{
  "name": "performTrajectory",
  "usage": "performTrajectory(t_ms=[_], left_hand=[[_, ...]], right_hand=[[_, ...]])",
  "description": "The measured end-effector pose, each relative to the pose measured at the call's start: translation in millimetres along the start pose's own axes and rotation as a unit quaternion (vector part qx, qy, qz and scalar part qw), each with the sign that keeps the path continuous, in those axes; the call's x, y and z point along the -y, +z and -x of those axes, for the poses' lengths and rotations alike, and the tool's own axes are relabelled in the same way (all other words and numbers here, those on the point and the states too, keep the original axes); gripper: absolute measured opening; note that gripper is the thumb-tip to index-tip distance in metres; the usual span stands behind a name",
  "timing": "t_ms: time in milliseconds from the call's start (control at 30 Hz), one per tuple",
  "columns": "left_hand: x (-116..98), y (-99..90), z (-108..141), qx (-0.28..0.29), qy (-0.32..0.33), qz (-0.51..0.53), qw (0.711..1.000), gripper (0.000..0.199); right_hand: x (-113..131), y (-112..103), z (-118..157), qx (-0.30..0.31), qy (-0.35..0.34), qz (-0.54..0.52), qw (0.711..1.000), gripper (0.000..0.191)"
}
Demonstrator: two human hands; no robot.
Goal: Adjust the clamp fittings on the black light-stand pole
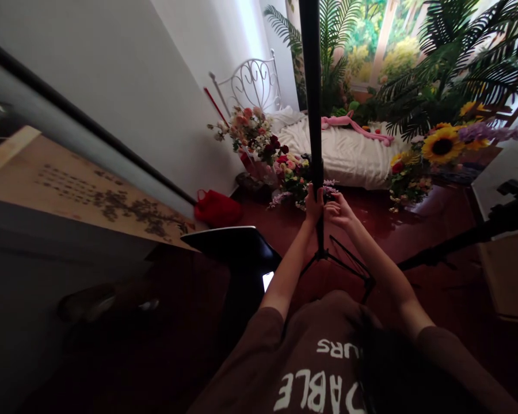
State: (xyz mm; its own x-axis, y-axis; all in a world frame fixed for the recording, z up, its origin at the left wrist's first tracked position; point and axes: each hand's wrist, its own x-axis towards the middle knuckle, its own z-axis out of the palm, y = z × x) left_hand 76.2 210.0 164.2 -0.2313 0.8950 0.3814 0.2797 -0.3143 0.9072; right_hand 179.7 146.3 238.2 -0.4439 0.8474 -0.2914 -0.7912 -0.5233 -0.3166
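Observation:
A black light stand point(315, 132) rises upright in front of me, its thin pole standing on spread tripod legs point(347, 263). My left hand point(314, 206) is wrapped round the pole at about mid-height, thumb up along it. Just to the right, at the same height, my right hand point(339, 211) has its fingers curled in towards the pole. What the right fingers pinch, perhaps a small part at the side of the stand, is too small and hidden to tell.
Bouquets point(250, 129) and sunflowers point(442, 145) flank a bed point(349, 158) behind the stand. A red bag point(217, 208) sits by the left wall. Nearer are a dark flat-topped chair or table point(231, 244), a lit phone point(267, 280) and another black stand point(461, 241) at right.

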Motion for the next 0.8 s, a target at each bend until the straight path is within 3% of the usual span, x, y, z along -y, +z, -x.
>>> performTrajectory(t_ms=[100,167,233,333,400,467,567,800], left_hand=[[-0.2,0.0,0.1,0.0,0.008,0.005,1.0,0.072],[0.6,0.0,-0.7,0.0,0.011,0.005,1.0,0.072],[1.4,0.2,-1.6,0.0,0.014,0.006,1.0,0.073],[1.8,0.9,-1.7,-0.009,0.018,0.013,1.0,0.07],[1.3,1.2,-1.0,-0.016,0.022,0.016,1.0,0.067],[0.5,0.9,-0.3,-0.012,0.021,0.026,0.999,0.062],[-1.3,-0.2,-0.3,0.008,0.01,0.055,0.998,0.053],[-4.8,2.4,-1.6,-0.002,0.01,0.086,0.996,0.045]], right_hand=[[-2.8,-2.1,-6.2,-0.041,-0.07,0.155,0.985,0.046],[-0.4,-6.9,-3.3,-0.077,-0.132,0.292,0.944,0.038],[7.1,-12.2,3.5,-0.122,-0.227,0.44,0.86,0.033],[20.8,-13.6,12.1,-0.174,-0.358,0.599,0.695,0.026],[24.8,-7.7,12.3,-0.173,-0.397,0.639,0.635,0.014],[22.3,2.1,7.8,-0.142,-0.414,0.653,0.619,0.009],[11.4,17.4,-3.5,-0.108,-0.43,0.656,0.611,0.026],[-1.7,28.7,-22.9,-0.137,-0.457,0.622,0.621,0.033]])
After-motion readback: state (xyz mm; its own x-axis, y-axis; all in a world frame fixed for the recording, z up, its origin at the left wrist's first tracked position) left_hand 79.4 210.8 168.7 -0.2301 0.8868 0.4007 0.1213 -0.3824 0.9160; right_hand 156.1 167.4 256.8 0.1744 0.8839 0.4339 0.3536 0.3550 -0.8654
